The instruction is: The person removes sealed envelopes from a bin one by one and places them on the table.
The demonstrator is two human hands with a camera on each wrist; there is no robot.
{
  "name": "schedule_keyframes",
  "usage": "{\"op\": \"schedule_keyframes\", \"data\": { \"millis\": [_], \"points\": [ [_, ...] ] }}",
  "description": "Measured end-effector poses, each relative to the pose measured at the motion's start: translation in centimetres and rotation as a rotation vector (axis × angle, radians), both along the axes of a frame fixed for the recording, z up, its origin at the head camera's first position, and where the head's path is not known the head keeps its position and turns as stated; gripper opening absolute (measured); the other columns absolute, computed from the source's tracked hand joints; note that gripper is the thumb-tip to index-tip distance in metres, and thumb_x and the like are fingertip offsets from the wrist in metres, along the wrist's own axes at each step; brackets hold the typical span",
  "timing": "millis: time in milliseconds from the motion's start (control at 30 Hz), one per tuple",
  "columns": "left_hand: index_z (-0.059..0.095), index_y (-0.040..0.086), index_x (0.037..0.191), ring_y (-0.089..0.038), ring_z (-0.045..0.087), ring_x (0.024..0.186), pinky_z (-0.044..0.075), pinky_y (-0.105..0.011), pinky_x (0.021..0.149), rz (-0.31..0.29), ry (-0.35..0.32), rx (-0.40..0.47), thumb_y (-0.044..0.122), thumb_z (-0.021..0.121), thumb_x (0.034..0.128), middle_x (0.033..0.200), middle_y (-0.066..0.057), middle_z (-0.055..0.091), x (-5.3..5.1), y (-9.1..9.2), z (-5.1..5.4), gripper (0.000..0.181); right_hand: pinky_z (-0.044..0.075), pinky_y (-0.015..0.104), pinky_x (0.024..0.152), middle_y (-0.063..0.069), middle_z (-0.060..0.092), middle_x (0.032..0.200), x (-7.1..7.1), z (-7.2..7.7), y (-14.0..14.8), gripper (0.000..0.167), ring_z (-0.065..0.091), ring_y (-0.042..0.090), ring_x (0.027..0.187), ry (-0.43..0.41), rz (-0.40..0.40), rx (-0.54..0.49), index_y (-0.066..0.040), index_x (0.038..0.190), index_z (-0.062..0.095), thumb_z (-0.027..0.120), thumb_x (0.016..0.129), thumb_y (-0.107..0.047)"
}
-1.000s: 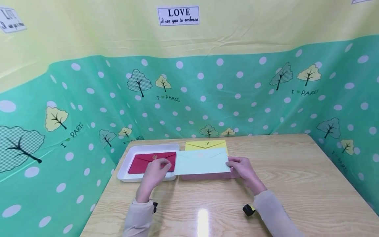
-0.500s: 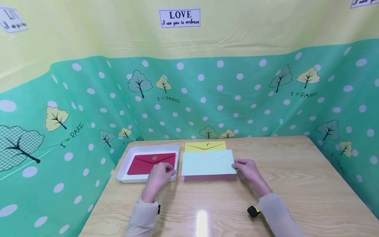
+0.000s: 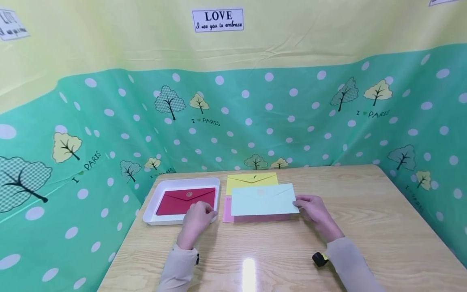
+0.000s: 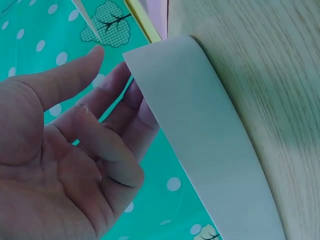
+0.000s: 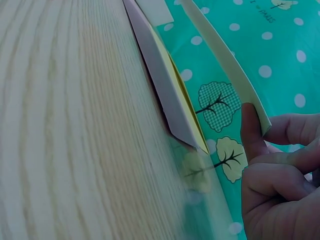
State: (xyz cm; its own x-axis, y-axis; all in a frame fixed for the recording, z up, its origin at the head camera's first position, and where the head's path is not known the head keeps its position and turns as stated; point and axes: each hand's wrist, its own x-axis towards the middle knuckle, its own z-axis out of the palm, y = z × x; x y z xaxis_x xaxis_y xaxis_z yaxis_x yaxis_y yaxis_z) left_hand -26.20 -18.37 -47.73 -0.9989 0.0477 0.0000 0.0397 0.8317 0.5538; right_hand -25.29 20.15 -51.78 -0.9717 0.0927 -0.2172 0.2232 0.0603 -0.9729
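Note:
My right hand [image 3: 314, 209] pinches the right edge of a pale mint envelope [image 3: 264, 200]. In the right wrist view, thumb and finger hold the corner of this envelope [image 5: 227, 65], which is lifted off the table. Beneath it lie a pink envelope [image 3: 227, 211] and, farther back, a yellow envelope [image 3: 251, 178], both partly covered. My left hand [image 3: 198, 219] is at the right front edge of a white tray [image 3: 155, 215], with its fingers loosely bent and no object between them. Inside the tray rests a dark red envelope [image 3: 178, 202] with a gold seal.
The wooden table [image 3: 277, 251] stretches to the front and right. A green polka-dot curtain [image 3: 251, 121] hangs behind and along both sides. Each wrist wears a black device, such as the one on the right wrist [image 3: 319, 259].
The mint envelope has moved right with the right hand, away from the tray's edge, uncovering the pink envelope's left end. The left hand has shifted slightly right and down.

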Motion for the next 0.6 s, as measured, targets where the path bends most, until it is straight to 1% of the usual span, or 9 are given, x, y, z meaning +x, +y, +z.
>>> {"op": "schedule_keyframes", "data": {
  "millis": [200,233,367,433,467,600],
  "points": [
    [0.082,0.004,0.103,-0.019,0.059,0.07,0.049,-0.032,0.063,0.005,-0.005,0.002,0.016,0.081,0.0945,0.083,-0.004,0.071,0.1,0.2,0.0,0.015,0.031,0.02,0.047,0.001,0.069,0.094,0.2,0.0,1.1,0.049,0.033,0.003,0.048,-0.003,0.003,-0.016,0.011,0.144,0.054,0.067,0.101,-0.01],
    [0.082,0.004,0.103,-0.019,0.059,0.07,0.049,-0.032,0.064,0.008,-0.006,0.001,0.016,0.081,0.0944,0.083,-0.004,0.071,0.1,0.3,-0.1,0.014,0.03,0.02,0.047,0.0,0.068,0.093,0.2,0.0,1.3,0.05,0.032,0.003,0.048,-0.003,0.004,-0.019,0.011,0.145,0.053,0.067,0.101,-0.01],
    [0.082,0.004,0.103,-0.019,0.059,0.07,0.05,-0.033,0.065,0.017,-0.01,0.001,0.015,0.082,0.0942,0.084,-0.004,0.072,0.0,0.3,-0.3,0.014,0.03,0.02,0.047,-0.006,0.057,0.076,0.5,0.0,2.1,0.055,0.031,0.003,0.047,-0.003,0.01,-0.007,0.011,0.149,0.048,0.066,0.102,-0.01],
    [0.082,0.004,0.104,-0.019,0.059,0.07,0.05,-0.033,0.064,0.017,-0.009,-0.001,0.015,0.082,0.0942,0.086,-0.005,0.073,-0.1,0.3,-0.4,0.015,0.031,0.021,0.047,-0.006,0.056,0.075,0.5,0.1,2.5,0.055,0.032,0.004,0.047,-0.001,0.009,0.009,0.011,0.149,0.048,0.066,0.102,-0.011],
    [0.082,0.004,0.104,-0.019,0.059,0.07,0.05,-0.033,0.064,0.019,-0.008,-0.001,0.015,0.082,0.0942,0.086,-0.005,0.073,-0.1,0.3,-0.5,0.015,0.032,0.021,0.047,-0.006,0.057,0.076,0.6,0.1,2.6,0.055,0.032,0.004,0.047,-0.003,0.007,0.016,0.01,0.149,0.049,0.067,0.102,-0.011],
    [0.082,0.004,0.105,-0.02,0.059,0.07,0.049,-0.033,0.063,0.024,-0.003,-0.006,0.015,0.082,0.0942,0.089,-0.006,0.074,-0.2,0.1,-0.6,0.016,0.034,0.022,0.048,-0.002,0.067,0.093,0.6,0.1,3.2,0.052,0.035,0.004,0.049,-0.012,-0.008,0.033,0.011,0.146,0.052,0.067,0.102,-0.012]
  ]
}}
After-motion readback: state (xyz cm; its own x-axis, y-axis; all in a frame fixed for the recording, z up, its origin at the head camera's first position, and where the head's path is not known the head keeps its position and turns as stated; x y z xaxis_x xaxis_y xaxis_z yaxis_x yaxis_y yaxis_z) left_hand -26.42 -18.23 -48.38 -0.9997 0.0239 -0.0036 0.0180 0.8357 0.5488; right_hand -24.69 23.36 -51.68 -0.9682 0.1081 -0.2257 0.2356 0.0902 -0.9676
